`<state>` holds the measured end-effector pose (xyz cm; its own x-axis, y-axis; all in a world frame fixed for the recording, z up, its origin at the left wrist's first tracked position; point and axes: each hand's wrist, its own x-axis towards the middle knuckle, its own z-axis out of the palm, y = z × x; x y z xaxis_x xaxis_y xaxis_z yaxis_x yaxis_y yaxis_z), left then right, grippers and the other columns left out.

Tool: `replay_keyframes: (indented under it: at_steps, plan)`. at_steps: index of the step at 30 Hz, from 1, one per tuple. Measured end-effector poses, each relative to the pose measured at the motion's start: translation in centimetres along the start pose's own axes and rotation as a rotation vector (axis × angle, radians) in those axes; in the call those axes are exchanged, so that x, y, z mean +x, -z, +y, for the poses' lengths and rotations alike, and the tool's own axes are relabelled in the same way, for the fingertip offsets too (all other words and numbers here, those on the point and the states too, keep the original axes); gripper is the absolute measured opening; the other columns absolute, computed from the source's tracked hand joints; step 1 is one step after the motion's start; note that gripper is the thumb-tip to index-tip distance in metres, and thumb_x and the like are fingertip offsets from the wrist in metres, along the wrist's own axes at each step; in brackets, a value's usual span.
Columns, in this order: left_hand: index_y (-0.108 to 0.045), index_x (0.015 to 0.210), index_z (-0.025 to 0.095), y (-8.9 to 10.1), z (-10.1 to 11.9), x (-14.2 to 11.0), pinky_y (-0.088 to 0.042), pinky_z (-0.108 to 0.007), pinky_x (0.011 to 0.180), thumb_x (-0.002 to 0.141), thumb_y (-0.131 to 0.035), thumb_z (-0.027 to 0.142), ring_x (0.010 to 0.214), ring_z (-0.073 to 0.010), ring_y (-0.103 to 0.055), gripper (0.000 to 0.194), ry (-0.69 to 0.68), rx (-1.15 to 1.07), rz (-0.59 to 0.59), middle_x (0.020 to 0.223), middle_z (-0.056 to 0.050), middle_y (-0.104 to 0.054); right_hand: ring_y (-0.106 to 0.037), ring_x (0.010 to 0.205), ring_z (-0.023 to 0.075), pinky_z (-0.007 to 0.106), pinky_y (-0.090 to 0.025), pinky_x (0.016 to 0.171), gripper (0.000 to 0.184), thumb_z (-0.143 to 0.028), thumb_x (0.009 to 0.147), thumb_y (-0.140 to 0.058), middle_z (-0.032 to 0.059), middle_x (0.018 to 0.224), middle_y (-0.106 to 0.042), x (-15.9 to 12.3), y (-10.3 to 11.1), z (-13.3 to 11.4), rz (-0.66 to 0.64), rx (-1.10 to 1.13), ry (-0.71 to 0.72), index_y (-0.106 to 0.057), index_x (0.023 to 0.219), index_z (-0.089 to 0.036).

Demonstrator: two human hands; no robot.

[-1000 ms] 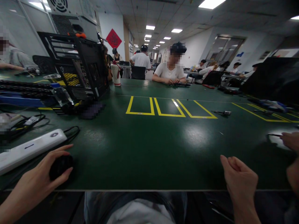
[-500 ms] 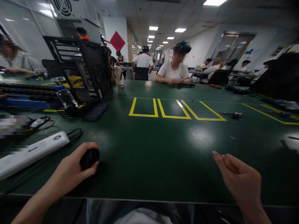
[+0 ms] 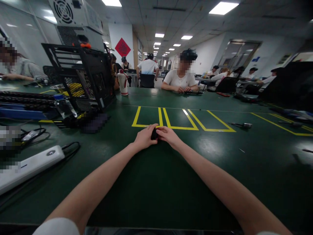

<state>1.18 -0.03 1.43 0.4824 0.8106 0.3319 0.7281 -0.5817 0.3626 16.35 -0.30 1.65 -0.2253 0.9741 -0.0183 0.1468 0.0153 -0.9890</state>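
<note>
Green table [image 3: 151,186] filled most of the view. Across it sat a person in a white shirt [image 3: 179,79], forearms on the tabletop. Black computer case frame [image 3: 100,80] stood at far left. Yellow tape outlines [image 3: 183,128] lay along the middle of the surface; white power strip [image 3: 31,166] lay at near left. A white cup [image 3: 123,84] stood just beside the case frame. Left hand [image 3: 144,137]: thumb and fingers curled around the object, holding it. Right hand [image 3: 170,135]: fingers drawn narrow, tips at the object's right side; could not tell whether they gripped. Small black object [image 3: 154,134]: between the two hands, near the front edge of the outlines, partly hidden by fingers.
</note>
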Motion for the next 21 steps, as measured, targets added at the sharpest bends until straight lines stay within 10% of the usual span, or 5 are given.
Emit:
replay_keyframes:
  at_steps: [21]
  plan:
    - [-0.023,0.123,0.018,-0.1,-1.5,-1.5,-0.036,-0.044,0.090,0.072,-0.056,0.030,0.107,-0.0262,-0.042,0.062,-0.304,0.042,0.092,0.120,-0.011,-0.042,-0.056,0.097,0.0178,0.037,-0.041,0.091,0.033,-0.029,0.070,-0.060,0.0041,0.102,-0.060,-1.1,-0.7,2.3,-0.005,0.038,0.296,-0.056,0.101,-0.020]
